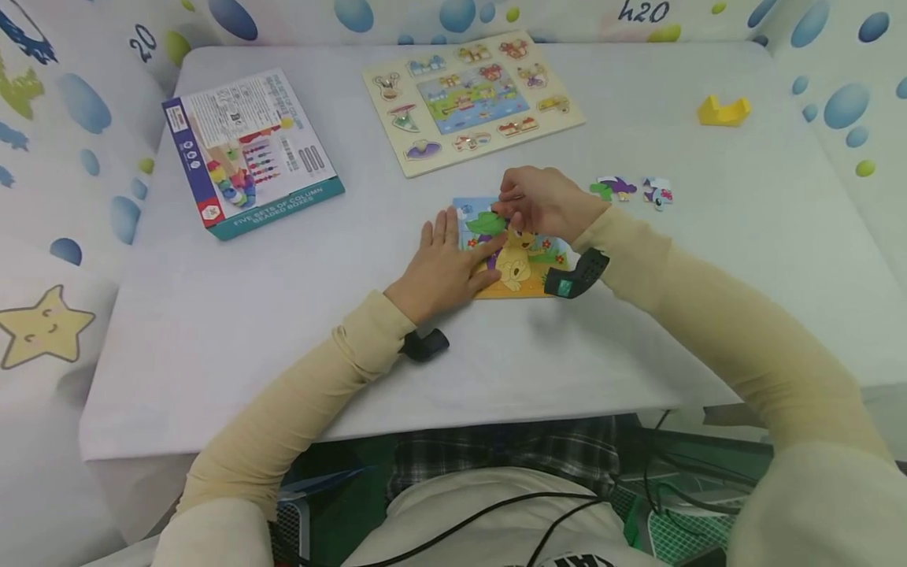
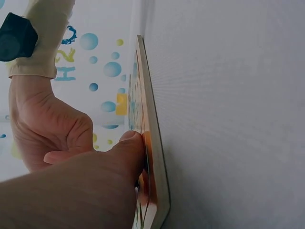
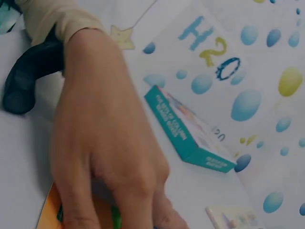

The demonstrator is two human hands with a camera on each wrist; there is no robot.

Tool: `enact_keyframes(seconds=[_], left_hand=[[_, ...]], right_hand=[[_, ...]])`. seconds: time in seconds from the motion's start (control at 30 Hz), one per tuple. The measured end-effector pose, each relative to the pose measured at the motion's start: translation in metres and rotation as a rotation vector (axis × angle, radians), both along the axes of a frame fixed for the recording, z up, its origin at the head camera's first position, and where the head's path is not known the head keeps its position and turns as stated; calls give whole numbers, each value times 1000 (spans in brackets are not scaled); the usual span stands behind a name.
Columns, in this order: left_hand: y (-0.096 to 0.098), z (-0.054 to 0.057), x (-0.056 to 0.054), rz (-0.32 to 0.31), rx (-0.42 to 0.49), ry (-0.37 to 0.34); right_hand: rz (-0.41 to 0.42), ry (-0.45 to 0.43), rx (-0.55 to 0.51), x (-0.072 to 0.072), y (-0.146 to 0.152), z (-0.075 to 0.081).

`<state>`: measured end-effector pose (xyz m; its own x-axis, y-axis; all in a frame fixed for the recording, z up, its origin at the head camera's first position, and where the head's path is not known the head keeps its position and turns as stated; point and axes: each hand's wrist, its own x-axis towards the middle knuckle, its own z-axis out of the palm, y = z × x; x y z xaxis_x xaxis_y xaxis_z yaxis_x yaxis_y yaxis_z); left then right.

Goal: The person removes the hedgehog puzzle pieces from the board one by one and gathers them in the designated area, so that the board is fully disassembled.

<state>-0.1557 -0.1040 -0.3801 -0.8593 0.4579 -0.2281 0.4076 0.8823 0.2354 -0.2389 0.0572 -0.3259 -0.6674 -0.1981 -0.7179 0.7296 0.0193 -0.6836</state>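
A small jigsaw puzzle (image 1: 516, 272) with a yellow cartoon animal, green leaf and orange ground lies on the table. My left hand (image 1: 439, 272) rests on its left side, fingers spread, thumb and index finger over the picture. In the left wrist view the left thumb (image 2: 127, 148) presses on the face near the board's edge. My right hand (image 1: 546, 201) is over the puzzle's upper part, thumb and fingers drawn together to pinch a puzzle piece mostly hidden by them. Loose puzzle pieces (image 1: 612, 187) in purple and green lie right of that hand.
A wooden peg puzzle board (image 1: 489, 146) lies behind the jigsaw. At the left is a box with a teal side (image 1: 279, 206). A yellow curved block (image 1: 723, 112) sits at the far right. The white-covered table (image 1: 298, 386) has its front edge near my body.
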Motion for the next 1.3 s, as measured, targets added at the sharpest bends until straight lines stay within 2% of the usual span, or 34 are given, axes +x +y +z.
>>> enact_keyframes(seconds=[0.27, 0.47, 0.57, 0.7, 0.8, 1.0, 1.13, 1.3], left_hand=[[1, 2, -2, -5, -5, -8], [3, 2, -3, -3, 2, -7], [4, 2, -4, 5, 11, -22], [6, 3, -4, 9, 18, -36], [7, 3, -4, -4, 22, -27], [0, 5, -1, 13, -7, -15], [-3, 5, 1, 20, -9, -19], [0, 4, 2, 12, -16, -17]], right_hand=[[-19, -86, -93, -6, 1, 4], [-38, -91, -94, -6, -5, 0], [19, -35, -22, -6, -8, -4], [190, 113, 180, -4, -7, -11], [278, 243, 320, -2, -4, -16], [402, 456, 386, -2, -1, -26], [427, 437, 351, -8, 4, -31], [346, 364, 321, -28, 30, -30]])
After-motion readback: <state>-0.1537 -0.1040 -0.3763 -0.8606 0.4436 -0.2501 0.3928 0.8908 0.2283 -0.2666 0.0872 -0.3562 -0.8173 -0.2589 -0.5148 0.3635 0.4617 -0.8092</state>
